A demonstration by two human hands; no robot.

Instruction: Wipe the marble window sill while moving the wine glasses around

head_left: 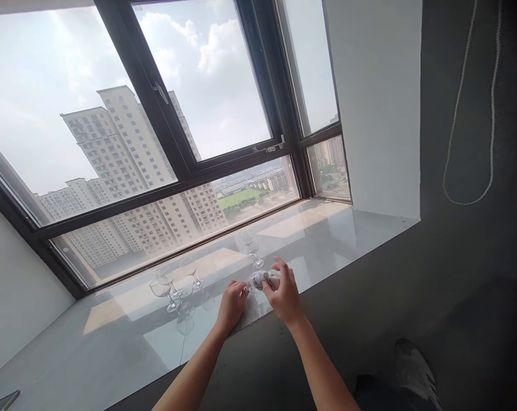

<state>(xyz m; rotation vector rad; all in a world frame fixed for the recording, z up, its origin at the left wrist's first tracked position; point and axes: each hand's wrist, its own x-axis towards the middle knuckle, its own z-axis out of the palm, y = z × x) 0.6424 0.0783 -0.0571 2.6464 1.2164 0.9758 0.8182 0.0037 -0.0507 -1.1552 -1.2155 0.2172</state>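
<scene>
Over the glossy window sill (327, 240) my two hands hold a clear stemmed glass (258, 278) lying sideways. My left hand (231, 304) pinches its stem end. My right hand (283, 291) is wrapped round the bowl, with what looks like a pale cloth pushed inside it. Three more stemmed glasses stand upright on the sill: one (252, 249) just beyond my hands, and two (164, 288) (191, 269) to the left.
A large dark-framed window (185, 165) rises behind the sill, with tower blocks outside. A dark wall (468, 240) with a hanging bead cord (468, 114) is at right. A phone-like object (1, 401) lies at the sill's near left corner. A shoe (412, 368) shows below.
</scene>
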